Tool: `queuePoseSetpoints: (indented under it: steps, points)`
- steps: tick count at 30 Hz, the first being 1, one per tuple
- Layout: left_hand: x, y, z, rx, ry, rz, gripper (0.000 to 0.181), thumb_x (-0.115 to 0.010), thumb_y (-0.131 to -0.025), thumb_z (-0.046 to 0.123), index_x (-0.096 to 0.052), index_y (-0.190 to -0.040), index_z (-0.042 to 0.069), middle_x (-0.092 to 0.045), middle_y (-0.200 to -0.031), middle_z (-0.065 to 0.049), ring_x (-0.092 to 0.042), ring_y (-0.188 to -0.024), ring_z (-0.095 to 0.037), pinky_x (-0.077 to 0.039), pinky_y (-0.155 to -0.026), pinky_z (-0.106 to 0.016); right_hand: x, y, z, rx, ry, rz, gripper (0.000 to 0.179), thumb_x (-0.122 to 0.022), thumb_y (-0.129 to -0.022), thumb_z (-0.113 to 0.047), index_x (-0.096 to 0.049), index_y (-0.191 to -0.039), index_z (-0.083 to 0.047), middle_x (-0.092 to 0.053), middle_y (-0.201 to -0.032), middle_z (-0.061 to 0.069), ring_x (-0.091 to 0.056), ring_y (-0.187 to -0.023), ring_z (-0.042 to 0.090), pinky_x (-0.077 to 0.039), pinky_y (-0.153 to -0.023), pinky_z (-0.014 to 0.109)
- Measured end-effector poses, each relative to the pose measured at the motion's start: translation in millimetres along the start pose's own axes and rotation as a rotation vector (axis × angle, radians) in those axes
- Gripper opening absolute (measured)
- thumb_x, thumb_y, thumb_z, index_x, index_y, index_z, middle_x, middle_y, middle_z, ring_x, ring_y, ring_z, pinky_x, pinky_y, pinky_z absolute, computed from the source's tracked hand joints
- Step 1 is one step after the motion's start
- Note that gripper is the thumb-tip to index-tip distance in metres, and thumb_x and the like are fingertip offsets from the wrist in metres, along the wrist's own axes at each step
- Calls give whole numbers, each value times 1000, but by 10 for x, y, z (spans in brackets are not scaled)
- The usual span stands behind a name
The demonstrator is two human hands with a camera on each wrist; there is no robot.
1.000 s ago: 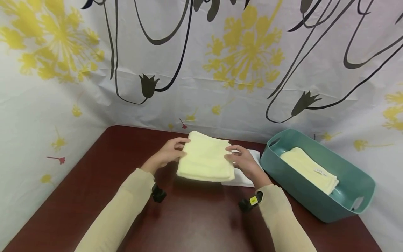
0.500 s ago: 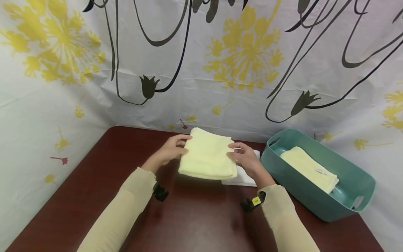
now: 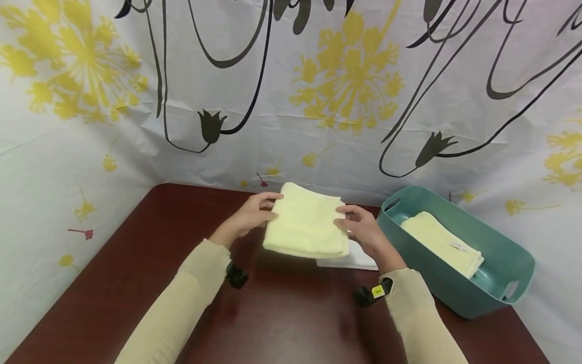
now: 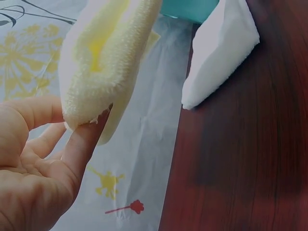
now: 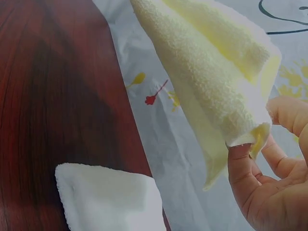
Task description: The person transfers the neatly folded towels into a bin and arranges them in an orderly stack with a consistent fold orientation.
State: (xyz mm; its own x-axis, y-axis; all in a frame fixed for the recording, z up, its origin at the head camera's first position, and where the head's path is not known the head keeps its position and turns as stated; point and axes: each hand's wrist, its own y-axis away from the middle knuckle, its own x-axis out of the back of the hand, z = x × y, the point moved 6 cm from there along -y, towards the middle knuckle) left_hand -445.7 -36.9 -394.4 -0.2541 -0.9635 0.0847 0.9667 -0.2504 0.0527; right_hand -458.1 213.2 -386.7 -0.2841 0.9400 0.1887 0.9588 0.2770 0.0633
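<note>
The held yellow cloth [image 3: 305,222] has edged nearer the teal bin [image 3: 432,270].
We see it aloft, left of the bin — being carried, we judge, rather than set down — with the left hand [image 3: 249,215] and right hand [image 3: 367,231] pinching opposite edges. We count two hands, one bin, two yellow cloths, the labelled yellow cloth [image 3: 441,241] lying inside the bin, and, just left of the bin, apparently one white cloth [image 3: 347,259], partly hidden.
</note>
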Motion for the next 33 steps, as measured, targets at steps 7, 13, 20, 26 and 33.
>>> queuePoseSetpoints:
  steps: [7,13,20,26,33]
  points:
    - [-117,-62,66,-9,2,-22,50,-55,-88,-3,-44,-134,12,-52,-120,-19,-60,-94,-28,-51,-73,-44,128,54,-18,17,17,13,39,-61,-87,-9,-48,-121,3,-42,-90,5,-54,-78,11,-51,-68,29]
    - [-222,-129,116,-21,5,-39,49,-55,-88,-3,-45,-134,12,-50,-122,-18,-58,-97,-29,-51,-75,-45,253,116,-39,21,36,41,39,-61,-87,-9,-48,-121,4,-42,-90,6,-53,-77,11,-50,-68,28]
    - [-341,-205,160,-11,23,-54,49,-55,-87,-4,-47,-133,12,-50,-123,-18,-58,-98,-29,-51,-75,-44,380,191,-56,17,63,62,41,-62,-88,-13,-47,-122,4,-45,-90,6,-54,-75,10,-50,-66,26]
    - [-468,-288,205,-14,11,-52,50,-57,-86,-5,-48,-132,12,-50,-121,-19,-59,-94,-29,-51,-74,-45,500,253,-55,18,92,80,41,-61,-89,-14,-46,-122,3,-44,-90,6,-53,-70,9,-49,-62,23]
    - [-596,-352,251,-12,25,-82,51,-56,-85,-7,-47,-133,11,-50,-122,-20,-59,-94,-29,-52,-71,-42,631,306,-50,30,130,103,44,-62,-88,-16,-46,-124,3,-40,-90,6,-52,-68,7,-49,-62,24]
